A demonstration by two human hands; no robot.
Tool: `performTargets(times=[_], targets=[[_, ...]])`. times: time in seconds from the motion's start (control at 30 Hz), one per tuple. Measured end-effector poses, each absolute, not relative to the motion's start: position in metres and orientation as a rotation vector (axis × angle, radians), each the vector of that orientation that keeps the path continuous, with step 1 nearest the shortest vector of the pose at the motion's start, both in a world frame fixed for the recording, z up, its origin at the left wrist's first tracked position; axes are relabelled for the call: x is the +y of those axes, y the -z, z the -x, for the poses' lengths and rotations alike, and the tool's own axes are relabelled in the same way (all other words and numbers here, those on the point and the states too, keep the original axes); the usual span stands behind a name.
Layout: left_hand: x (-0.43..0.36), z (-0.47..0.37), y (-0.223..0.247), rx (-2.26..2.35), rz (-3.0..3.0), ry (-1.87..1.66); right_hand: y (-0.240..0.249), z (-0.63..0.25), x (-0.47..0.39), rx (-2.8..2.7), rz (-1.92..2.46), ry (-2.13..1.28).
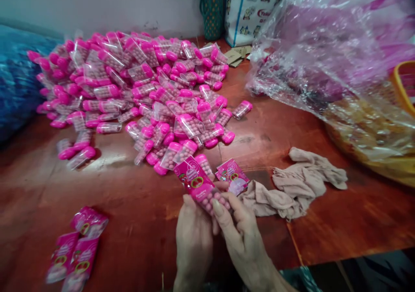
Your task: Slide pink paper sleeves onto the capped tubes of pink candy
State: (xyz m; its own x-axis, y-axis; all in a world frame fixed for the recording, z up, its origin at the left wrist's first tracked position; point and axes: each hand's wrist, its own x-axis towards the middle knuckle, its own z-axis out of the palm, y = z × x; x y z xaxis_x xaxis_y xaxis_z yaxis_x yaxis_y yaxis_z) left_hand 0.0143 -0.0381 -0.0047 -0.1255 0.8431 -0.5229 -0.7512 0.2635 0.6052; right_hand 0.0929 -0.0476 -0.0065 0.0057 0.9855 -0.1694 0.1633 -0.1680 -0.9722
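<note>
Between my two hands, over the near part of the table, is a candy container (pixel 207 192) of pink balls with a pink printed sleeve on its far part. My left hand (pixel 194 235) is closed around its left side and underside, its fingers partly hidden. With the thumb on top near the balls, my right hand (pixel 238 225) grips the right side. Just beyond lie some printed sleeves (pixel 231 175), flat on the table. A big heap of clear candy containers (pixel 155 88) with pink caps spreads across the far side.
Several sleeved containers (pixel 79 248) lie at the near left. A crumpled beige cloth (pixel 295 184) rests right of my hands. Clear plastic wrap (pixel 292 54) covers a yellow basket (pixel 403 84) at the right. A blue bag (pixel 19 80) stands left, a white printed bag (pixel 251 13) behind.
</note>
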Motion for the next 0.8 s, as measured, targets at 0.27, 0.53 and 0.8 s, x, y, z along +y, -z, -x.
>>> performTargets(times=[0.27,0.53,0.8], targets=[[-0.042,-0.018,0.003,1.044,-0.198,-1.4,0.002,-0.091,-0.056,-1.169,1.416,-1.283],[-0.05,-0.025,0.001,1.153,-0.104,-1.309,0.003,-0.088,-0.056,-1.189,1.428,-1.176],[-0.035,-0.008,0.003,1.102,-0.108,-1.368,0.011,-0.077,-0.054,-1.119,1.419,-1.371]])
